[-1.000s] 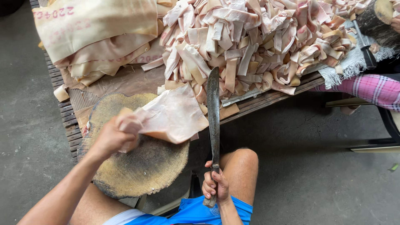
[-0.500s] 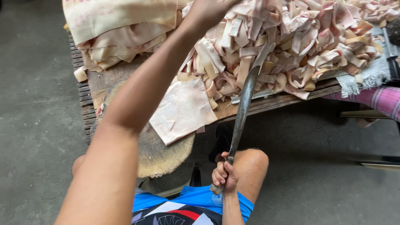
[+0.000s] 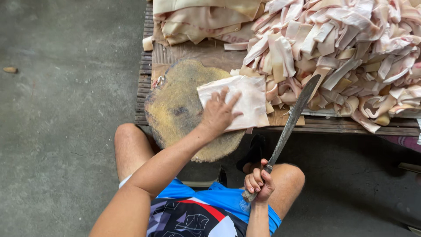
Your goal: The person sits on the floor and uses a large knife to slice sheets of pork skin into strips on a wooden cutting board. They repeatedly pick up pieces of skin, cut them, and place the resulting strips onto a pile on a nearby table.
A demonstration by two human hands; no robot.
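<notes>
My left hand (image 3: 218, 113) lies flat with fingers spread on a pale slab of pork skin (image 3: 245, 98). The slab rests partly on a round, worn wooden chopping block (image 3: 175, 109). My right hand (image 3: 258, 182) grips the handle of a long machete-like knife (image 3: 291, 120) above my right knee. Its blade points up and to the right, with the tip near a heap of cut pinkish skin strips (image 3: 346, 57). The blade touches nothing on the block.
Folded whole skins (image 3: 197, 19) are stacked at the back of a low wooden slatted platform (image 3: 144, 79). Grey concrete floor (image 3: 61, 131) lies to the left and below. My bare knees flank the block. A checked cloth edge (image 3: 403, 142) shows at the right.
My left arm came back from the strip heap and now presses the slab flat on the block. The view shifted left. The knife stays in my right hand, slightly more tilted.
</notes>
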